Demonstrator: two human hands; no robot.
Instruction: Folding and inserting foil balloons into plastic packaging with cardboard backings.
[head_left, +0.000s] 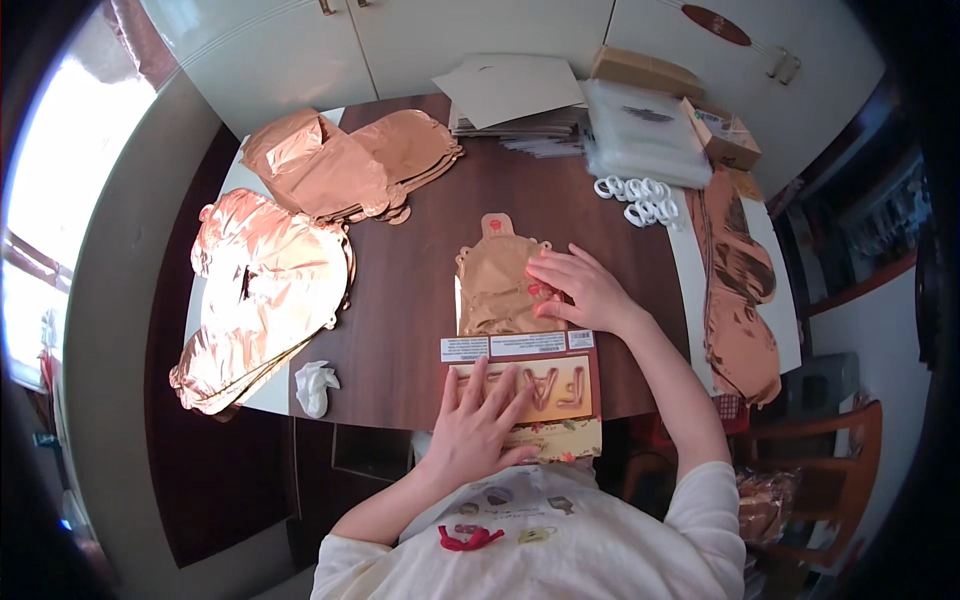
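Before me a flat, deflated copper foil balloon lies on the table, its neck tab with a red mark pointing away from me. My right hand rests on its right side, fingers stretched out and apart. Nearer to me, a printed card package with pictures of letter-shaped foil balloons overlaps the balloon's near end and reaches past the table's front edge. Flat on its left half lies my left hand, fingers spread. Parts of the package and balloon are hidden under the hands.
Copper foil balloons lie in stacks at the left and far left, with more foil at the right. White rings, clear plastic bags, pale card sheets and an open small box sit behind. Crumpled tissue lies front left.
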